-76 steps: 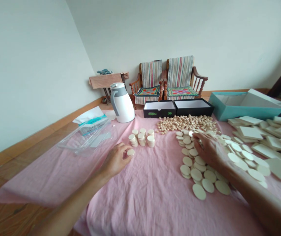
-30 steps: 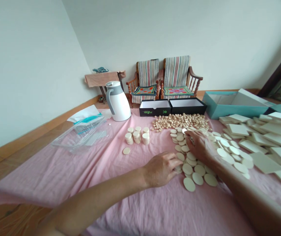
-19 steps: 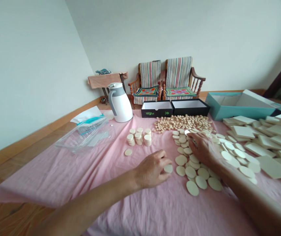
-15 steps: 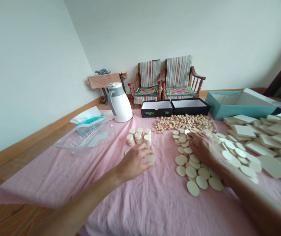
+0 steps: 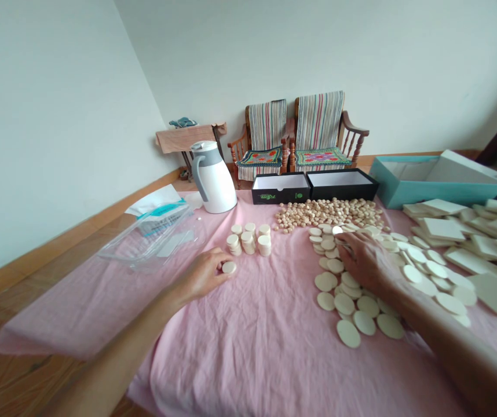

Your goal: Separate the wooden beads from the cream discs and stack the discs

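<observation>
On a pink cloth (image 5: 257, 347) lie many pale round discs. My left hand (image 5: 203, 272) is closed round a small disc (image 5: 229, 267) that rests on the cloth, just in front of several short stacks of small discs (image 5: 249, 238). My right hand (image 5: 361, 259) lies on the spread heap of larger discs (image 5: 353, 301), fingers curled and pressing on them; what they hold, if anything, is hidden.
A white jug (image 5: 212, 178) stands at the back left, beside a clear plastic bag (image 5: 155, 237). Two black boxes (image 5: 313, 185) and a pile of small wooden beads (image 5: 326, 213) sit behind. A teal box (image 5: 431, 182) and square tiles (image 5: 470, 243) lie right.
My left hand reached right to the disc heap, took one small disc and carried it back left to the spot in front of the stacks. My right hand stayed on the heap.
</observation>
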Action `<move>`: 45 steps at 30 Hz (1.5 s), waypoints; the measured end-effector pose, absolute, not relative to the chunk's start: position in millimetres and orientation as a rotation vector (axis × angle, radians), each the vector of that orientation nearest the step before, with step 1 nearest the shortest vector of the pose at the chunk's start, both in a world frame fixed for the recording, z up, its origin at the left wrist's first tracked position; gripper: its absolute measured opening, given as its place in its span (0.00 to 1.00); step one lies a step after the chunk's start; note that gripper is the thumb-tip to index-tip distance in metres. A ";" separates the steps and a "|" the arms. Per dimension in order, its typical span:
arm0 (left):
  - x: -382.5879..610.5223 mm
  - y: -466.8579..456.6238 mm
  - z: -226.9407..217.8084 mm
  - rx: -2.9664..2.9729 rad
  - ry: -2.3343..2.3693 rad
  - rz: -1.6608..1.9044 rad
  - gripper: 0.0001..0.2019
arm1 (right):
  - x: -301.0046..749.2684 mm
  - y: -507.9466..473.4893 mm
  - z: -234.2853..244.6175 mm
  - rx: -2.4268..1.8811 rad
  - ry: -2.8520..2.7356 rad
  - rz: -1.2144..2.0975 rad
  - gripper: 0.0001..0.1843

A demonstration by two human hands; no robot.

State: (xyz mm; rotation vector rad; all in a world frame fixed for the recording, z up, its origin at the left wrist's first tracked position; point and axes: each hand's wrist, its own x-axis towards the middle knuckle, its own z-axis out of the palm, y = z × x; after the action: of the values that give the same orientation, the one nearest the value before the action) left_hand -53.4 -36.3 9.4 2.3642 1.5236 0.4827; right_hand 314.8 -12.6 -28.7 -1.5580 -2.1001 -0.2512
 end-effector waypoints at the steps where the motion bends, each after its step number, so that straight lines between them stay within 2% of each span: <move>1: -53.9 -34.7 9.4 2.373 1.517 0.476 0.08 | 314.9 -12.4 -28.7 -1.556 -2.102 -0.251 0.13; 9: -46.2 -29.0 12.4 2.497 1.595 0.464 0.03 | 314.0 -13.5 -28.0 -1.544 -2.117 -0.257 0.13; 18: -35.7 -42.4 15.7 2.611 1.622 0.525 0.10 | 312.5 -14.3 -24.7 -1.576 -2.121 -0.223 0.13; 23: 14.2 -59.3 21.1 2.654 1.209 0.442 0.07 | 309.8 -16.5 -21.5 -1.638 -2.116 -0.187 0.14; 28: 71.3 -57.6 13.1 2.651 0.903 0.408 0.12 | 311.1 -15.0 -23.5 -1.630 -2.117 -0.179 0.13; 33: 104.9 -45.1 -1.4 2.653 1.006 0.449 0.15 | 311.3 -14.8 -24.2 -1.615 -2.108 -0.173 0.13; 37: 114.7 -39.0 -5.6 2.623 1.041 0.498 0.11 | 309.9 -15.8 -22.2 -1.630 -2.111 -0.159 0.13; 41: 102.7 -43.0 1.5 2.588 1.050 0.528 0.08 | 309.3 -16.3 -21.2 -1.622 -2.117 -0.166 0.13; 45: 64.0 -50.1 14.5 2.568 1.170 0.603 0.11 | 310.3 -16.0 -21.8 -1.604 -2.130 -0.164 0.12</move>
State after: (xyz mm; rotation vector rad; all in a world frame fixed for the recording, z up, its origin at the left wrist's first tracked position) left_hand 64.0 -50.1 14.5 2.5683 1.1699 0.6030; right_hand 310.3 -16.0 -21.8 -1.6044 -2.1299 -0.1635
